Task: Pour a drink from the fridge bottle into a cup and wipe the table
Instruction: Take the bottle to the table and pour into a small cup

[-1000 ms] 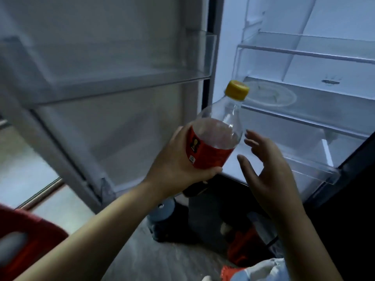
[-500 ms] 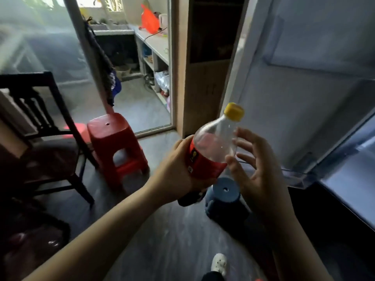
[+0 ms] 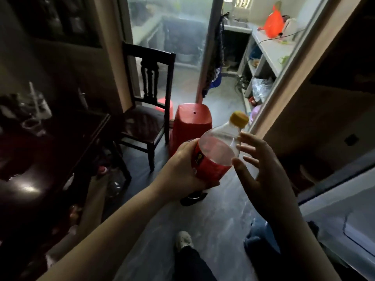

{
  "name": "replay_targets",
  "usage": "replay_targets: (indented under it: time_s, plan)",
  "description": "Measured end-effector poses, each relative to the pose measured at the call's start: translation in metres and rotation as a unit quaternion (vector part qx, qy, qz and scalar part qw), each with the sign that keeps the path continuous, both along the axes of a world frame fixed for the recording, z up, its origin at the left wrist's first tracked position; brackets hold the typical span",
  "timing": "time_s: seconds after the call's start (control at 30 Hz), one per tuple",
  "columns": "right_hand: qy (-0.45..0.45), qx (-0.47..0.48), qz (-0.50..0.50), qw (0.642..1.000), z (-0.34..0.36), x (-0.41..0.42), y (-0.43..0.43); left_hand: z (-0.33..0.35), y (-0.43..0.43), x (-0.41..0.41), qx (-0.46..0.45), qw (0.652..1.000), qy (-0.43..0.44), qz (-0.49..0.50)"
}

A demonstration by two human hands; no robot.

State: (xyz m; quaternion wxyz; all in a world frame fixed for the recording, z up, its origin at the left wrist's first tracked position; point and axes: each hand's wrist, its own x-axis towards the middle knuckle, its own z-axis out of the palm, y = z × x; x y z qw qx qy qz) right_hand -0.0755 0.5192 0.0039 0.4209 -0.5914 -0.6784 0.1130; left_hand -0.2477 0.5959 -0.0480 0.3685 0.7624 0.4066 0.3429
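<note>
The bottle (image 3: 215,153) is up in the air in the middle of the view, tilted with its yellow cap (image 3: 239,118) toward the upper right. It is clear, partly full, with a red label round its lower half. The left hand (image 3: 182,171) grasps it round that label, fingers wrapped behind and thumb under. The right hand (image 3: 261,169) is released, fingers spread, just right of the bottle. Its fingertips (image 3: 242,135) lie by the clear shoulder and its thumb by the label's edge; I cannot tell whether they touch.

Directly behind the bottle stands a red stool (image 3: 190,122), partly hidden by it. Left of the stool, so behind and left of the bottle, is a dark wooden chair (image 3: 150,110). Farther left of the bottle is a dark, glossy desk (image 3: 50,159) with some clear things (image 3: 36,106) on it, too blurred to name.

Below the bottle is grey floor (image 3: 219,220), with a pale shoe (image 3: 183,240) on a dark-trousered leg and, right of that, a blue thing (image 3: 259,236) half covered by the right forearm.

Beyond the bottle a doorway opens on a brighter room. There, well up and right of the bottle, a white desk (image 3: 272,49) carries an orange bag (image 3: 273,21). A pale slanted panel (image 3: 334,209) fills the lower right.
</note>
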Motion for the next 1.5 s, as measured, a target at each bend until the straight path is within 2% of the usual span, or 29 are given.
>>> replay_targets:
  time_s: [0.33, 0.47, 0.6, 0.77, 0.9, 1.07, 1.2, 1.5]
  plan:
    - [-0.019, 0.027, 0.163, 0.986, 0.004, -0.019, 0.141, -0.006, 0.059, -0.051, -0.059, 0.974, 0.068, 0.208]
    - [-0.051, 0.028, 0.245, 0.968, 0.005, -0.03, 0.191, -0.01, 0.075, -0.06, -0.08, 0.957, 0.087, 0.264]
    - [-0.044, 0.025, 0.323, 0.945, -0.004, -0.053, 0.234, -0.019, 0.086, -0.07, -0.103, 0.937, 0.057, 0.328]
    - [-0.066, 0.025, 0.397, 0.915, -0.017, -0.089, 0.269, -0.04, 0.09, -0.09, -0.115, 0.894, 0.111, 0.418]
    - [-0.05, 0.015, 0.454, 0.889, -0.027, -0.119, 0.283, -0.044, 0.084, -0.104, -0.117, 0.869, 0.087, 0.472]
    - [-0.047, 0.017, 0.469, 0.882, -0.039, -0.161, 0.302, -0.05, 0.077, -0.127, -0.151, 0.843, 0.078, 0.51]
    - [-0.043, -0.016, 0.474, 0.879, -0.043, -0.196, 0.315, -0.052, 0.078, -0.151, -0.158, 0.826, 0.092, 0.533]
    - [-0.104, -0.046, 0.491, 0.864, -0.044, -0.286, 0.361, -0.061, 0.113, -0.226, -0.149, 0.818, 0.092, 0.548]
